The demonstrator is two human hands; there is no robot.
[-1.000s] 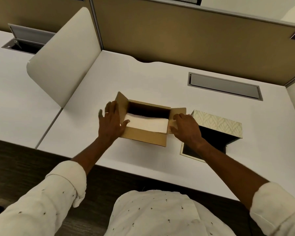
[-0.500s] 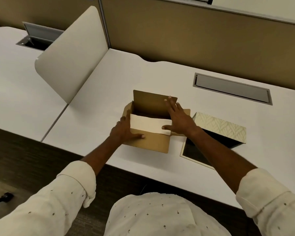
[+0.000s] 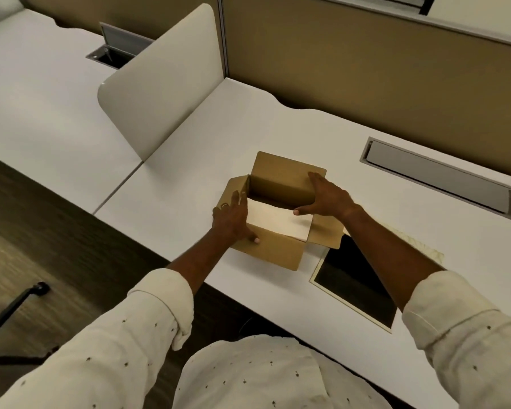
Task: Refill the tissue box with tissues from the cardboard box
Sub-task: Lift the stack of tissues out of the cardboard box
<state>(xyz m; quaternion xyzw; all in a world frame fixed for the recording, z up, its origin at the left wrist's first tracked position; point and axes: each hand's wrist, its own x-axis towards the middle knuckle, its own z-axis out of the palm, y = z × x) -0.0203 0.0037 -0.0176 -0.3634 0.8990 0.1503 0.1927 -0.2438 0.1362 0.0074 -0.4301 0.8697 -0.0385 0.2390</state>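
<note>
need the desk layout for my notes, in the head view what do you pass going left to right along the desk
white divider panel → left hand → cardboard box → right hand → tissue box → grey cable hatch

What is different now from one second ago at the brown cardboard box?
The far flap of the brown cardboard box was raised upright; the right hand moved from the right flap to it. The left hand shifted onto the left wall. White tissues remain inside.
</note>
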